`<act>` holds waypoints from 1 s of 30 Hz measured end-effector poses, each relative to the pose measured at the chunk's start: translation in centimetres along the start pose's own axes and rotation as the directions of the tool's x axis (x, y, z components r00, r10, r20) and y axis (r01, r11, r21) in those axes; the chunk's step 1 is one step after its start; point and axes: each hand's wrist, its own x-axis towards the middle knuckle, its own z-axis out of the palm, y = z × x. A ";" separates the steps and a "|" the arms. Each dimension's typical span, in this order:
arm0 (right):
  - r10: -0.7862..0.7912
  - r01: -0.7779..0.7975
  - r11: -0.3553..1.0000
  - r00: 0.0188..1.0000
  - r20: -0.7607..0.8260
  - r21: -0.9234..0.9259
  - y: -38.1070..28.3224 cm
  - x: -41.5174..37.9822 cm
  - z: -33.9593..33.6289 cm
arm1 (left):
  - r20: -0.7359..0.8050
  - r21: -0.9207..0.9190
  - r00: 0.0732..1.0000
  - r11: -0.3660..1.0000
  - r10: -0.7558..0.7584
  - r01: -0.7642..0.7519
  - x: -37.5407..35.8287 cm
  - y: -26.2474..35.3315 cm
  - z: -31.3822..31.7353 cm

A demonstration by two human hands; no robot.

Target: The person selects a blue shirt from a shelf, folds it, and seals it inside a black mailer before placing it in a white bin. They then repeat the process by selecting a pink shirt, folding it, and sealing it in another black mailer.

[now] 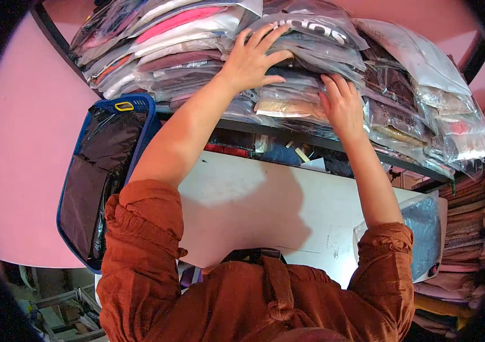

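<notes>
My left hand is spread flat over the upper part of the middle stack of clothes in clear plastic bags, its fingertips by a dark bagged garment with white lettering. Lower down and to the right, my right hand rests against the front edges of the same stack. Its fingers are stretched out with the thumb apart, and the tips touch the bags. Between the hands, a beige bagged garment shows near the bottom of the stack.
A blue plastic basket holding dark plastic-wrapped items stands left of the white table. A dark shelf edge runs under the stacks. A bluish bagged item lies at the table's right end, beside piled folded fabrics.
</notes>
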 end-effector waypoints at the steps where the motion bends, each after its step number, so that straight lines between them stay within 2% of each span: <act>1: 0.009 -0.009 1.000 1.000 -0.005 -0.025 0.1 0.4 0.1 | 0.000 0.001 1.000 1.000 0.001 -0.001 -0.1 -0.2 0.3; 4: -0.028 0.033 0.998 0.997 0.073 -0.061 0.8 0.8 0.1 | -0.028 0.082 0.998 0.996 0.047 -0.045 0.0 -0.6 0.8; 5: -0.030 0.035 0.998 0.997 0.070 -0.060 1.1 0.9 0.2 | -0.022 0.176 0.998 0.983 0.058 -0.053 -0.1 -0.6 0.8; 6: -0.021 0.022 0.999 0.997 0.077 -0.023 1.4 1.0 0.3 | -0.014 0.268 0.998 0.962 0.066 -0.060 -0.1 -0.5 0.7; 7: -0.012 0.010 1.000 0.997 0.083 0.015 1.6 1.1 0.4 | -0.013 0.273 0.998 0.960 0.064 -0.059 -0.2 -0.3 0.5; 9: -0.043 0.045 0.998 0.998 0.049 -0.034 1.5 1.2 0.6 | 0.033 0.246 0.999 0.969 -0.007 -0.001 -0.2 -0.1 0.4; 12: -0.089 0.085 0.992 0.996 -0.033 -0.098 1.1 1.2 1.2 | 0.025 0.181 1.000 0.983 -0.009 0.004 -0.3 -0.3 0.9; 14: -0.105 0.096 0.990 0.991 -0.086 -0.108 1.1 1.2 1.3 | 0.037 0.206 0.999 0.978 0.017 -0.024 -0.5 -0.5 1.1; 16: 0.055 -0.054 0.998 0.998 0.029 -0.023 1.2 1.5 0.7 | 0.060 -0.010 0.998 1.000 -0.010 0.010 -0.7 0.0 0.6; 18: 0.098 -0.096 0.995 0.994 0.049 -0.040 1.0 1.7 0.6 | 0.096 -0.017 0.995 1.000 -0.012 0.013 -0.9 0.3 0.6; 20: 0.041 -0.044 0.995 0.999 -0.034 -0.089 1.0 1.6 1.3 | 0.114 -0.019 0.993 1.000 -0.014 0.016 -1.2 0.5 1.0; 23: 0.113 -0.100 0.979 0.992 0.063 -0.179 0.9 1.9 1.3 | 0.091 -0.002 0.996 1.000 -0.015 0.016 -1.3 0.4 1.1; 26: 0.097 -0.085 0.975 0.994 0.049 -0.207 1.0 1.9 1.5 | 0.054 -0.035 0.998 0.999 -0.016 0.018 -1.1 0.5 1.1; 30: 0.009 -0.016 0.992 0.998 -0.056 -0.126 2.1 1.1 2.2 | 0.054 -0.023 0.998 0.999 -0.024 0.025 -0.8 0.2 1.2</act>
